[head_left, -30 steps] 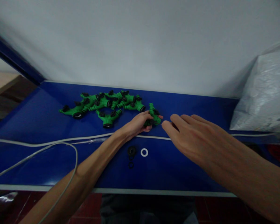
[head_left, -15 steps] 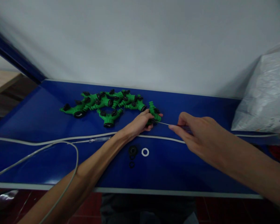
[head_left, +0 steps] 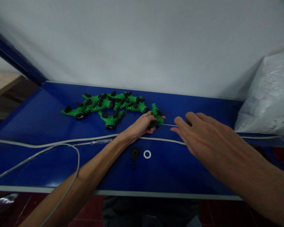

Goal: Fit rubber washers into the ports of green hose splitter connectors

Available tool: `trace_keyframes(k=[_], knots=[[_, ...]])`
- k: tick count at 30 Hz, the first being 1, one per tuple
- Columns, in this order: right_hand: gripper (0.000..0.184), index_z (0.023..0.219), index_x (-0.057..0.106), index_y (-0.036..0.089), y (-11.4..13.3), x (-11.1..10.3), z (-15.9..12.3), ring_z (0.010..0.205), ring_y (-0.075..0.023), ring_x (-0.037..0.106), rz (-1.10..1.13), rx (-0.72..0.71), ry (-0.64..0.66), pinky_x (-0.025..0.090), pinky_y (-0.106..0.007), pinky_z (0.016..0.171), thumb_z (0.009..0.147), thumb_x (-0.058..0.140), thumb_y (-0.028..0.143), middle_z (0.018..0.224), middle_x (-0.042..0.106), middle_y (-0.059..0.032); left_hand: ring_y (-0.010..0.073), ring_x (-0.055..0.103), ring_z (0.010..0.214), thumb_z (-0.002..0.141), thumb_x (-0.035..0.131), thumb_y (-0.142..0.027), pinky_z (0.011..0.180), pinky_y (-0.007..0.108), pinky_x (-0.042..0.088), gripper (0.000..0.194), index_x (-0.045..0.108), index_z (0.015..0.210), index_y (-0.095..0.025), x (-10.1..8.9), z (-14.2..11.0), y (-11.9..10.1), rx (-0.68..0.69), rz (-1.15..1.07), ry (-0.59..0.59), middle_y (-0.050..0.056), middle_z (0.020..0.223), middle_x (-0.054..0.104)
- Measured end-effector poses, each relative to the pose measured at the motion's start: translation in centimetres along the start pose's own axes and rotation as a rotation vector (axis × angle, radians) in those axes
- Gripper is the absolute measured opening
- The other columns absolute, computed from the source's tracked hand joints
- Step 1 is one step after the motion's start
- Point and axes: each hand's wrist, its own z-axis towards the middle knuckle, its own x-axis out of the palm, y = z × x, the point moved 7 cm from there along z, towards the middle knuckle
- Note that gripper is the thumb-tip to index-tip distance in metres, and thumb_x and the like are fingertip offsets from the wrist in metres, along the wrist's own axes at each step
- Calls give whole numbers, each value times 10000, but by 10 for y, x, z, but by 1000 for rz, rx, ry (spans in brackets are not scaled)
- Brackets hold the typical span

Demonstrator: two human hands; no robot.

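Near the middle of the blue table, my left hand (head_left: 143, 124) is closed around a green Y-shaped hose connector (head_left: 157, 117) with black valve levers. A screwdriver (head_left: 169, 125) runs from my right hand (head_left: 201, 135), its thin metal shaft meeting the connector's black end by my left fingers. The tip is hidden there, and my right fingers cover the handle. Below my left wrist lie a black round cap (head_left: 134, 152) and a small black ring (head_left: 133, 167). To their right is a flat white washer (head_left: 150, 154).
Several more green connectors (head_left: 109, 121) lie left of my hands toward the wall. A white cable (head_left: 33, 145) crosses the blue table (head_left: 180, 176) under my left forearm. Above that cable's loop sits a thin clear-handled tool (head_left: 97, 141). A plastic-wrapped package (head_left: 267, 97) stands at right.
My right hand has rolled over so its back shows more, turning with the screwdriver. The fingers have regripped higher, hiding the handle. My left hand and the connector stay nearly still.
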Motion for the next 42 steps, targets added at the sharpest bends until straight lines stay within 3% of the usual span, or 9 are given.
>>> trace_keyframes(k=[3,10,15,22,26,28,32,37,42], knots=[[315,1054,602,130,6,-4,0,721,-258,627,-28,-60,-46,418,-329,633,833,462,-46,857,663,-109,63,383,458,802,511,-158,458,193,282,234,659,982,-141,1,-1,0,-9,-28,-9,-14,671,512],[283,841,555,195,18,-17,2,636,-258,611,-62,-197,-244,402,-338,605,815,411,-47,722,620,-76,71,426,534,791,550,-157,505,190,355,181,671,925,-173,-2,1,4,-19,-50,-23,7,801,591],[267,885,538,192,15,-11,5,586,-227,601,-53,-218,-155,366,-316,574,851,405,-37,717,607,-50,68,407,512,807,530,-155,481,185,313,177,652,935,-164,-2,3,6,-21,-63,-8,-13,721,517],[45,906,533,173,1,3,6,458,-206,564,117,40,77,225,-291,464,949,547,169,629,569,-10,65,386,464,825,494,-160,460,192,289,220,602,1016,-164,-2,3,4,-11,-41,-23,-20,702,507],[197,925,590,151,-11,12,5,545,-269,637,134,229,187,243,-300,482,1017,462,270,611,613,-61,56,389,479,841,498,-188,476,198,310,210,625,1006,-166,-2,3,4,14,22,-7,-3,786,528],[227,947,629,150,-12,19,5,586,-278,656,134,208,226,244,-313,493,1009,416,201,678,667,-92,55,391,489,842,501,-192,478,197,308,218,631,1015,-169,-2,3,4,23,40,7,2,811,539],[305,1101,641,138,-3,25,6,623,-270,659,130,0,166,254,-325,518,888,448,36,801,717,-104,53,397,500,853,499,-202,481,188,307,213,638,1011,-173,0,1,4,1,67,24,9,821,565],[194,1086,586,120,-10,18,8,503,-224,583,313,215,68,301,-297,495,947,554,251,594,602,-25,64,395,465,833,483,-159,468,186,300,123,590,893,-165,2,1,3,-18,-19,3,-26,664,476],[295,1123,560,88,1,16,6,517,-178,569,391,68,58,337,-271,501,830,553,55,677,610,-24,56,387,452,838,478,-151,464,188,289,104,576,873,-156,2,2,3,-20,-32,11,-25,665,476]])
